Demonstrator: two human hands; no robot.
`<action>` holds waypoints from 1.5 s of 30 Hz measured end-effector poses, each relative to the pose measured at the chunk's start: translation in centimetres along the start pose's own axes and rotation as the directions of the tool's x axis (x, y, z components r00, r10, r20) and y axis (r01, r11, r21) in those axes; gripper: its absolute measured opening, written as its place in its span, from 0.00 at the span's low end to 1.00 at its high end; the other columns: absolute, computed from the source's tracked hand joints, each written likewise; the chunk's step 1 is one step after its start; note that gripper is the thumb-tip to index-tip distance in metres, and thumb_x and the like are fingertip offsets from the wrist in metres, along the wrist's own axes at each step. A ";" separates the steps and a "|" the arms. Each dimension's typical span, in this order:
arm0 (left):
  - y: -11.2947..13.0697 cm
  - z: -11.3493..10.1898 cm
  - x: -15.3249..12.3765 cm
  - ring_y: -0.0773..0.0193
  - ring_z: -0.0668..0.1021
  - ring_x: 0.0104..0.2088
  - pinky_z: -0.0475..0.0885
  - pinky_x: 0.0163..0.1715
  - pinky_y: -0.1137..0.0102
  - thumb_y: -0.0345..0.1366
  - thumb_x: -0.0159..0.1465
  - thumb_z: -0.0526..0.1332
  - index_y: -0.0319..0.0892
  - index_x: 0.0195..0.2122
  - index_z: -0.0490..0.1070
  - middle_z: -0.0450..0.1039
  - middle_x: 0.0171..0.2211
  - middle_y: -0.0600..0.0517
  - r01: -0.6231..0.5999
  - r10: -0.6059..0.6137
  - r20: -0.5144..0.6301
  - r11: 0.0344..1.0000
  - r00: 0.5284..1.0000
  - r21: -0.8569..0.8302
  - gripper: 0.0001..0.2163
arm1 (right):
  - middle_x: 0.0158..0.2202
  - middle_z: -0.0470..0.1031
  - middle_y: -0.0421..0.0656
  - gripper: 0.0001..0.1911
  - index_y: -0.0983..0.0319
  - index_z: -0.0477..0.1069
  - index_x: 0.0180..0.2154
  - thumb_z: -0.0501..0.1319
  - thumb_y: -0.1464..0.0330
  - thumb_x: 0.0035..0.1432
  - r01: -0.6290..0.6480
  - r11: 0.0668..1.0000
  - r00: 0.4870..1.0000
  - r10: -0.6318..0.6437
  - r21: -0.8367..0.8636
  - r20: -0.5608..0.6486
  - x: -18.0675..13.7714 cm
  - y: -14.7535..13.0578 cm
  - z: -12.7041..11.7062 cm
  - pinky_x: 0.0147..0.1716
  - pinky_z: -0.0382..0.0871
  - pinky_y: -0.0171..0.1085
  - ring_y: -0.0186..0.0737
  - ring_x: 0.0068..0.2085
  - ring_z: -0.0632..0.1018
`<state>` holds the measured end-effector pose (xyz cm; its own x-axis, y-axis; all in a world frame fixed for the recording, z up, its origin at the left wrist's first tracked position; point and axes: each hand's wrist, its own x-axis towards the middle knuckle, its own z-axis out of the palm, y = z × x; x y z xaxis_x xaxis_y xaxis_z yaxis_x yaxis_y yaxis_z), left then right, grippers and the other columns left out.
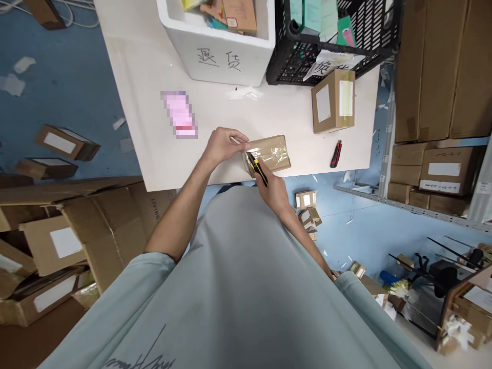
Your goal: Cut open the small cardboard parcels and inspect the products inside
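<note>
A small brown cardboard parcel (271, 152), wrapped in clear shiny tape, lies at the near edge of the white table (154, 102). My left hand (225, 143) rests closed on the parcel's left end and pins it down. My right hand (273, 190) is closed round a yellow and black utility knife (257, 167), whose tip touches the parcel's left near corner.
A taped cardboard box (333, 101) stands to the right, a red utility knife (335, 154) beside it. At the back are a white foam bin (221, 48) and a black crate (330, 36) with packets. A pink item (179, 115) lies left. Cardboard boxes (65, 241) crowd the floor.
</note>
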<state>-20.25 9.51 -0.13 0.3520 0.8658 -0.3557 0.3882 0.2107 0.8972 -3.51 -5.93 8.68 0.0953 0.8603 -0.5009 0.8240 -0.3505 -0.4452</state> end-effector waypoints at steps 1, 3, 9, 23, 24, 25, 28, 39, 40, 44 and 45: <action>0.0 0.0 0.0 0.57 0.85 0.37 0.80 0.41 0.64 0.45 0.56 0.81 0.42 0.40 0.88 0.88 0.37 0.47 0.000 0.000 -0.002 1.000 1.000 -0.001 0.15 | 0.51 0.91 0.46 0.32 0.55 0.57 0.82 0.54 0.63 0.83 -0.001 1.000 1.000 0.001 -0.023 0.006 0.2 -0.1 -0.1 0.53 0.81 0.44 0.53 0.49 0.90; 0.1 0.1 -0.1 0.57 0.85 0.37 0.81 0.41 0.64 0.44 0.56 0.81 0.42 0.40 0.88 0.88 0.37 0.47 0.003 -0.003 -0.007 1.000 1.000 -0.003 0.14 | 0.52 0.90 0.48 0.32 0.57 0.57 0.83 0.52 0.63 0.84 0.001 0.998 1.000 0.000 -0.059 0.012 0.5 -0.3 -0.2 0.53 0.80 0.45 0.54 0.49 0.90; 0.5 0.1 -0.4 0.56 0.86 0.37 0.82 0.44 0.62 0.40 0.57 0.81 0.43 0.39 0.89 0.88 0.38 0.48 0.024 -0.025 -0.015 1.000 1.000 -0.010 0.12 | 0.56 0.89 0.51 0.32 0.59 0.57 0.82 0.50 0.64 0.84 0.029 0.996 0.999 -0.028 -0.089 0.017 0.8 -1.0 -0.5 0.53 0.80 0.45 0.55 0.52 0.89; 0.4 0.8 -0.5 0.55 0.86 0.36 0.81 0.42 0.63 0.39 0.54 0.81 0.43 0.37 0.88 0.88 0.36 0.48 0.067 -0.068 -0.076 0.998 0.995 -0.012 0.11 | 0.55 0.87 0.57 0.33 0.64 0.52 0.83 0.49 0.66 0.84 -0.026 0.963 0.979 0.079 -0.268 0.189 0.7 -4.5 -2.7 0.54 0.78 0.48 0.59 0.54 0.87; 0.4 0.9 -0.5 0.56 0.86 0.36 0.81 0.42 0.63 0.38 0.54 0.81 0.43 0.36 0.88 0.88 0.36 0.48 0.068 -0.069 -0.084 0.998 0.994 -0.010 0.11 | 0.56 0.87 0.57 0.33 0.63 0.52 0.83 0.49 0.66 0.84 -0.030 0.960 0.975 0.090 -0.279 0.205 0.4 -4.6 -2.8 0.54 0.78 0.49 0.59 0.54 0.87; 0.4 0.9 -0.6 0.56 0.86 0.36 0.81 0.42 0.63 0.38 0.54 0.80 0.43 0.37 0.88 0.88 0.37 0.49 0.069 -0.069 -0.089 0.998 0.994 -0.007 0.10 | 0.56 0.86 0.58 0.33 0.62 0.52 0.83 0.49 0.66 0.83 -0.034 0.956 0.970 0.102 -0.291 0.222 0.2 -4.7 -2.9 0.54 0.79 0.49 0.60 0.54 0.87; 0.6 1.0 -0.7 0.56 0.85 0.36 0.81 0.42 0.63 0.37 0.54 0.79 0.43 0.37 0.88 0.89 0.37 0.49 0.072 -0.071 -0.089 0.997 0.994 0.004 0.10 | 0.56 0.86 0.58 0.34 0.62 0.51 0.84 0.47 0.67 0.83 -0.046 0.941 0.956 0.139 -0.336 0.258 -0.9 -4.7 -2.9 0.54 0.80 0.49 0.58 0.54 0.87; 1.0 1.2 -1.8 0.57 0.84 0.37 0.80 0.44 0.63 0.37 0.59 0.77 0.45 0.38 0.87 0.89 0.40 0.50 0.099 -0.095 -0.116 0.994 0.989 0.034 0.06 | 0.47 0.87 0.57 0.35 0.60 0.54 0.83 0.51 0.70 0.81 0.019 0.910 0.939 0.126 -0.414 0.320 -4.6 -4.1 -4.0 0.48 0.81 0.47 0.58 0.49 0.89; 1.1 1.1 -1.9 0.57 0.83 0.37 0.79 0.45 0.63 0.37 0.60 0.76 0.45 0.38 0.87 0.89 0.41 0.49 0.100 -0.095 -0.112 0.994 0.989 0.042 0.06 | 0.47 0.87 0.56 0.34 0.59 0.55 0.83 0.51 0.69 0.82 0.019 0.920 0.944 0.113 -0.393 0.309 -4.8 -3.8 -4.6 0.48 0.80 0.47 0.57 0.48 0.89; 2.2 1.3 -2.6 0.54 0.83 0.43 0.80 0.52 0.58 0.36 0.64 0.71 0.45 0.44 0.86 0.87 0.46 0.47 0.024 -0.006 -0.118 0.989 0.993 0.147 0.08 | 0.49 0.89 0.53 0.32 0.60 0.56 0.82 0.51 0.64 0.83 -0.089 0.964 0.988 0.117 -0.249 0.102 -4.5 -0.7 -6.8 0.47 0.79 0.44 0.57 0.46 0.88; 2.7 1.8 -2.7 0.52 0.83 0.47 0.80 0.56 0.56 0.35 0.65 0.70 0.45 0.46 0.86 0.86 0.49 0.47 -0.023 0.048 -0.128 0.981 0.991 0.194 0.09 | 0.49 0.89 0.54 0.32 0.61 0.57 0.81 0.50 0.62 0.83 -0.131 0.970 0.990 0.138 -0.206 0.016 -4.1 0.7 -7.1 0.47 0.79 0.45 0.57 0.46 0.88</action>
<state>-18.59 6.88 2.80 0.2583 0.9260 -0.2753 0.5376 0.0990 0.8374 0.61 -7.04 15.67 0.1989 0.7979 -0.5691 0.9016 -0.3765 -0.2128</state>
